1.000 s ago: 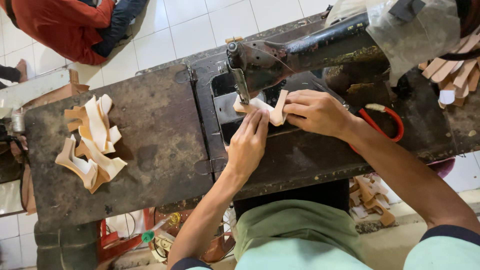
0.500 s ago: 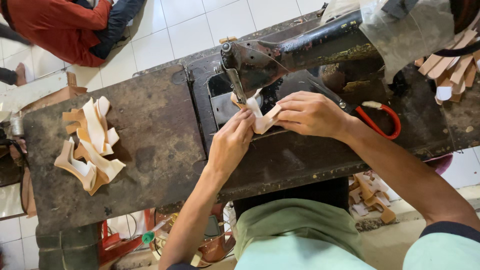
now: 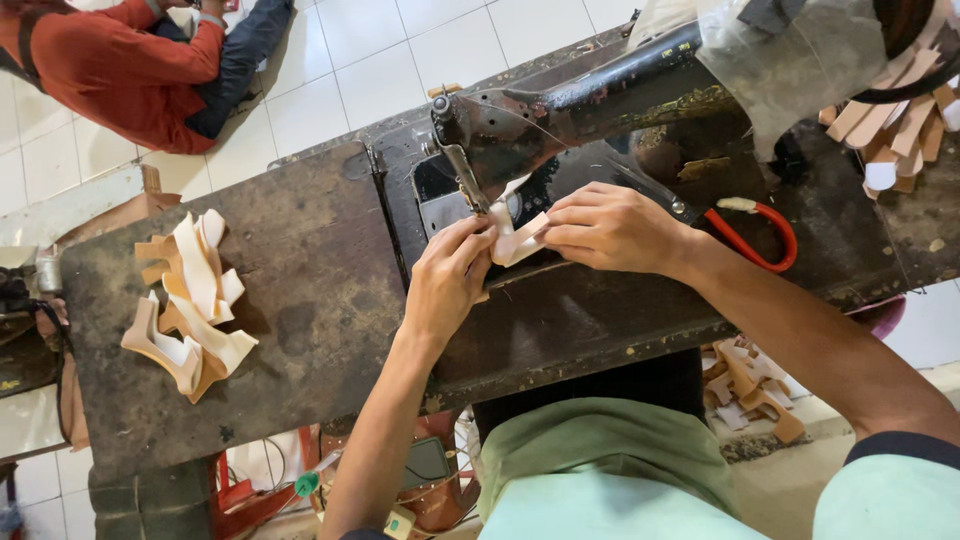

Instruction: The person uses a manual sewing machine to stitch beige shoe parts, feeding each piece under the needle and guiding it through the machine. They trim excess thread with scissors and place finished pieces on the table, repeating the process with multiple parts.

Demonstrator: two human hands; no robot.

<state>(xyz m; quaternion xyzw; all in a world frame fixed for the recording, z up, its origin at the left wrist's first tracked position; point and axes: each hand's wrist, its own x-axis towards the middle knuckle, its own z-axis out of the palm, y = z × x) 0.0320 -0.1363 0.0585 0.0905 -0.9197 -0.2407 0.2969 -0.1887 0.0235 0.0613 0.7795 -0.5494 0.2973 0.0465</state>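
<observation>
A small cream and tan leather strip piece [image 3: 517, 240] lies under the needle of an old black sewing machine [image 3: 590, 105]. My left hand [image 3: 447, 280] pinches its left end just below the presser foot. My right hand [image 3: 612, 228] holds its right end, fingers flat on the machine bed. Both hands touch the piece on either side of the needle.
A pile of similar cream and tan strips [image 3: 188, 300] lies on the worn dark table [image 3: 310, 330] at the left. Red-handled snips [image 3: 762, 225] sit right of my right hand. More strips [image 3: 900, 120] are stacked at the far right. A person in red [image 3: 130, 60] sits on the tiled floor.
My left hand has moved up from the table's near side to the piece under the needle. The right hand has stayed on the piece.
</observation>
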